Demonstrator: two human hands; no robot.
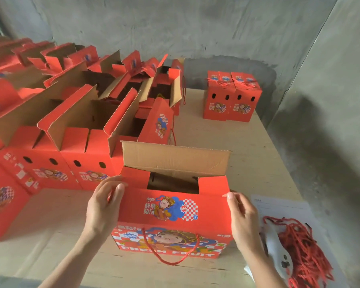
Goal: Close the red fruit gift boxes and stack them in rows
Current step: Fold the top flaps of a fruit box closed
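L hand [104, 204] & R hand [243, 217] each pinch a near-flap corner of the red printed cardboard gift box [170, 206]; fold both sides evenly, brown far flap [175, 161] next.

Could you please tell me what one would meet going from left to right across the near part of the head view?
A row of open red boxes → left hand → open gift box held between both hands → right hand → bundle of red cords.
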